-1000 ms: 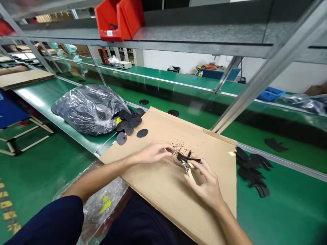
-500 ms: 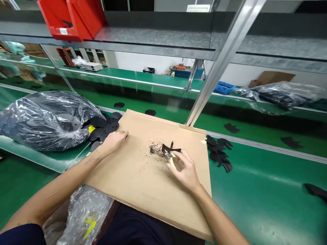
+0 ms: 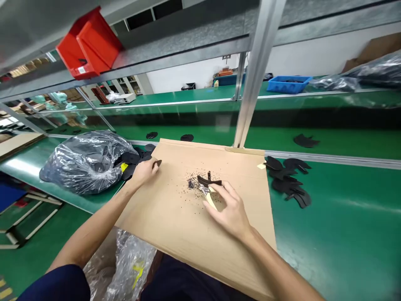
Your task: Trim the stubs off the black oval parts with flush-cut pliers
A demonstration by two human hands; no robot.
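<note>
My left hand [image 3: 145, 172] is closed at the left edge of the cardboard sheet [image 3: 175, 234], beside a pile of black discs [image 3: 130, 157]. A thin dark piece [image 3: 158, 162] pokes out from its fingertips, apparently a black disc seen nearly edge-on. My right hand [image 3: 230, 207] grips a pair of side cutters [image 3: 209, 200] with cream handles, over the middle of the cardboard. A curved black piece [image 3: 208, 182] lies across the cutter jaws near my fingertips; whether the fingers touch it I cannot tell. Small black crumbs [image 3: 191, 183] are scattered just left of the jaws.
A clear plastic bag of black discs [image 3: 89, 163] sits at the left. Several notched black pieces [image 3: 290, 184] lie right of the cardboard. A metal post [image 3: 250, 79] rises behind it, under a shelf with a red bin [image 3: 90, 46]. A blue tray [image 3: 288, 85] stands farther back.
The view has turned, shifting the scene. A dark piece now shows at my left fingertips, where none was visible before. My right hand still holds the cutters in about the same place.
</note>
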